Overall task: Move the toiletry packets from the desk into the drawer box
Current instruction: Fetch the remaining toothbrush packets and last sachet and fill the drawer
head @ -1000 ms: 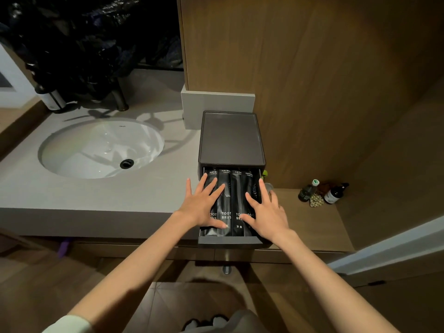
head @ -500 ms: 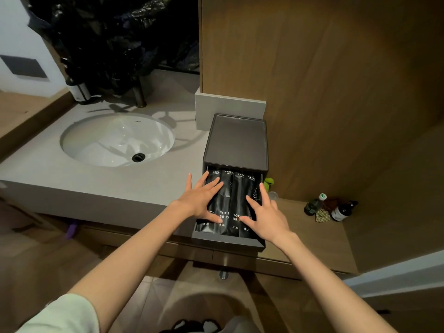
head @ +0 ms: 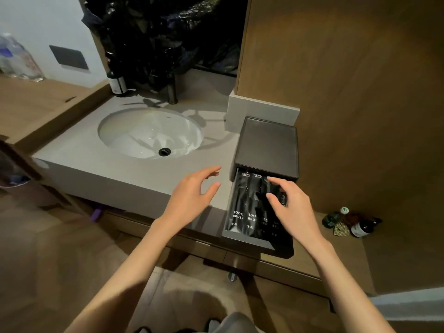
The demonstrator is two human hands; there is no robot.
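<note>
A dark grey drawer box [head: 266, 145] stands at the right end of the grey counter, against the wooden wall. Its drawer [head: 247, 239] is pulled out toward me and holds several black toothbrush packets [head: 242, 203] lying side by side. My right hand [head: 292, 207] hovers over the right-hand packets, fingers curled and apart, holding nothing that I can see. Left of the drawer, my left hand [head: 192, 195] floats above the counter, open and empty.
A white sink [head: 149, 133] with a dark faucet [head: 171, 92] is set in the counter [head: 96, 155]. A dark bottle [head: 116, 84] stands behind the sink. Small bottles [head: 350, 224] sit on the lower wooden shelf at right. A water bottle [head: 16, 58] stands far left.
Both hands have lifted off the packets. The left hand moved left, off the drawer and over the counter. The right hand rose above the packets. The view swung to the left.
</note>
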